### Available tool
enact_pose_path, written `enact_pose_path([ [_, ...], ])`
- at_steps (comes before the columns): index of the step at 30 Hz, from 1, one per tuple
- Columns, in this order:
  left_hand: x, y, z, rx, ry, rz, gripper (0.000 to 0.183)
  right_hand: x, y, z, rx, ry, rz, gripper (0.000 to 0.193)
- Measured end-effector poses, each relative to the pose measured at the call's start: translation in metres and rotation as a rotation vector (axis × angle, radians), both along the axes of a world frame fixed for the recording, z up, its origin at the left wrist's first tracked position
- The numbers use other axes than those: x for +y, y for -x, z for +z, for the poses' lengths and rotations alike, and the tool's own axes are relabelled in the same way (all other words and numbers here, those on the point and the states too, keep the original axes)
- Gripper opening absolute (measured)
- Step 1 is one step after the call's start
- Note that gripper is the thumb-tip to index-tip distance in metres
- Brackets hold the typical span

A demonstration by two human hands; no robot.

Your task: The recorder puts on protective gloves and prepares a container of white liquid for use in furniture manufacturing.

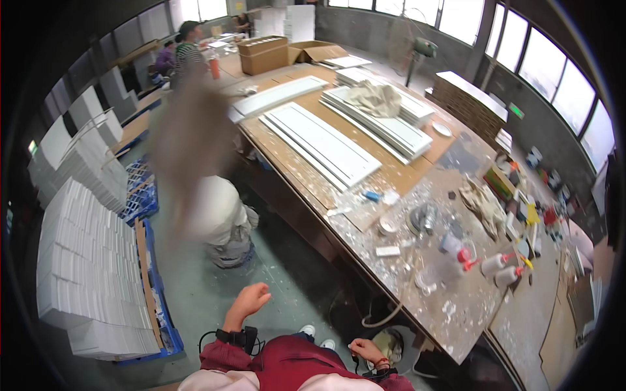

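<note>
My left hand [252,300] is raised in front of my body over the green floor. Its fingers bend loosely and hold nothing that I can see. Lower and to the right, my right hand [368,350] hangs beside a bucket [407,345] by the worktable, its fingers slightly bent, with no held thing visible. Dark bands with cables sit on both wrists. On the worktable [417,303] lie white panels [326,143], a crumpled cloth [373,99], a blue item [372,195] and several squeeze bottles with red caps [495,262].
A motion-blurred person [195,143] stands ahead, left of the table. Stacks of white boards [91,274] rest on blue pallets [171,332] along the left. A hose [385,320] hangs from the table's near edge. Farther back stand cardboard boxes [263,55] and a fan [424,47].
</note>
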State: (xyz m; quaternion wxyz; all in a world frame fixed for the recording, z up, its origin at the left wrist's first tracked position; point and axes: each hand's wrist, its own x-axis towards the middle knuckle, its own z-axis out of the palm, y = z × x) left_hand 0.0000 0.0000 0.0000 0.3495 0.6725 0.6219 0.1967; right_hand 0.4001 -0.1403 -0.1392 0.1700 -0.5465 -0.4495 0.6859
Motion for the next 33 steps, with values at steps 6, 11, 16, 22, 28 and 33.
enact_pose_path([
  [6,-0.007,0.064,0.015,-0.030,0.070,0.183,0.034,0.126,0.099,0.046,0.243,-0.086,0.301,0.016],
  [11,0.018,0.128,-0.007,-0.009,0.112,0.269,0.032,0.217,0.198,0.085,0.295,-0.154,0.503,0.014],
  [16,0.070,0.196,-0.006,0.002,0.150,0.287,0.034,0.317,0.286,0.126,0.103,-0.402,0.723,0.015],
  [22,0.166,0.255,0.007,0.023,0.073,0.230,0.034,0.420,0.351,0.181,0.107,-0.578,0.703,0.016],
  [28,0.306,0.258,0.059,0.094,0.034,0.009,0.032,0.512,0.355,0.228,0.201,-0.723,0.717,0.018],
  [33,0.395,0.260,0.092,0.196,-0.032,-0.046,0.032,0.561,0.347,0.230,0.318,-0.630,0.621,0.016],
])
